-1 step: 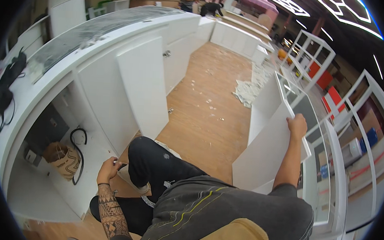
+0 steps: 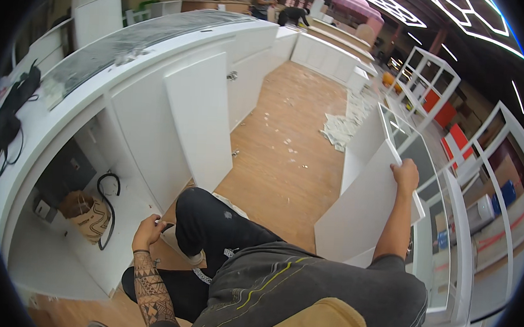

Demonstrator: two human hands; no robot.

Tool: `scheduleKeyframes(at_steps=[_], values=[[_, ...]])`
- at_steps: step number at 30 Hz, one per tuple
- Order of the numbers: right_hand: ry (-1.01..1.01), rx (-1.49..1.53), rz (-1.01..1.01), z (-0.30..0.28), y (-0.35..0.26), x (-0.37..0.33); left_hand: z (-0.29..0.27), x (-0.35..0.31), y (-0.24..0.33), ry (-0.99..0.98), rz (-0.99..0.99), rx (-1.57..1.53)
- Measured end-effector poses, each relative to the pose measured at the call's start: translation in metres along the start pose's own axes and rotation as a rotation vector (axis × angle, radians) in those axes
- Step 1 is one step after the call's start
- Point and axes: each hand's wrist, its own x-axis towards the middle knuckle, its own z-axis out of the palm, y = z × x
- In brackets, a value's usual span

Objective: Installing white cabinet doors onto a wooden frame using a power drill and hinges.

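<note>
My right hand (image 2: 405, 174) is closed over the upper edge of a white door panel (image 2: 357, 207), which stands tilted at the front of a white cabinet (image 2: 363, 139) on the right. Low on the left, my left hand (image 2: 147, 231) is curled with its fingertips together, beside my bent knee. What it holds, if anything, is too small to make out. Near it gapes an open white cabinet (image 2: 85, 267) with a brown paper bag (image 2: 91, 219) and a black hose (image 2: 112, 215) inside. Another white door (image 2: 200, 116) hangs ajar just beyond.
A long white counter (image 2: 179, 41) curves along the left, with a black bag (image 2: 9, 123) on it. White scraps and a crumpled sheet (image 2: 338, 129) lie on the wood floor (image 2: 274, 158). White frames (image 2: 482, 151) stand at the right. Two people work at the far end.
The whole view has shifted slightly. The lower corner of the panel under my right hand sits a touch farther left; both hands keep their places.
</note>
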Motion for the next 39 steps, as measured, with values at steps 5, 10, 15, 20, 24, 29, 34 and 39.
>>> scheduleKeyframes(at_steps=[5, 10, 15, 20, 24, 29, 34, 39], values=[[-0.030, 0.111, -0.136, 0.009, -0.043, 0.006, -0.002, -0.013, -0.011, 0.045, -0.072, 0.000], [-0.074, 0.249, -0.308, 0.003, -0.103, 0.002, 0.014, -0.008, -0.040, 0.043, -0.059, -0.002], [-0.179, 0.471, -0.503, 0.036, -0.137, 0.029, 0.015, -0.012, -0.058, 0.019, -0.121, 0.029], [-0.355, 0.674, -0.737, 0.041, -0.185, 0.032, 0.020, -0.033, -0.064, 0.017, -0.231, -0.014], [-0.283, 0.564, -0.799, 0.052, -0.207, 0.037, 0.023, -0.040, -0.062, 0.041, -0.253, -0.038], [-0.133, 0.442, -0.807, 0.062, -0.224, 0.013, 0.012, -0.041, -0.026, 0.340, -0.130, -0.382], [0.217, 0.421, -0.702, 0.088, -0.204, 0.014, -0.014, -0.013, 0.095, 0.453, 0.184, -0.484], [0.485, 0.588, -0.675, 0.161, -0.172, 0.069, 0.011, 0.027, 0.198, 0.396, 0.392, -0.284]])
